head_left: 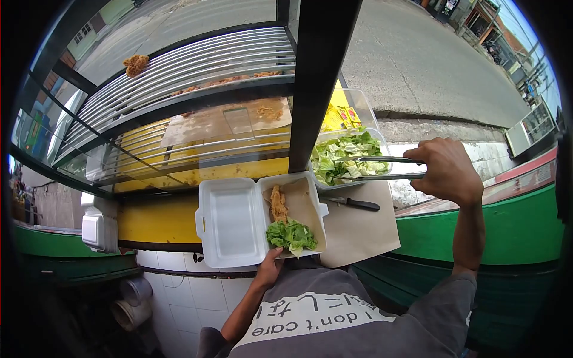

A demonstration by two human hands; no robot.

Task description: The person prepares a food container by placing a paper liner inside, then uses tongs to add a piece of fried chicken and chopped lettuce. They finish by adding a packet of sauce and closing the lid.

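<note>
right fingers clamp tongs over lettuce, right of centre; squeezing lightly seems wise, with left fingers pinching box at lower centre.

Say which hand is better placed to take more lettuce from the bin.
Probably the right hand: it holds tongs over the lettuce in the clear bin, while the left hand holds the foam box by its near edge.
</note>
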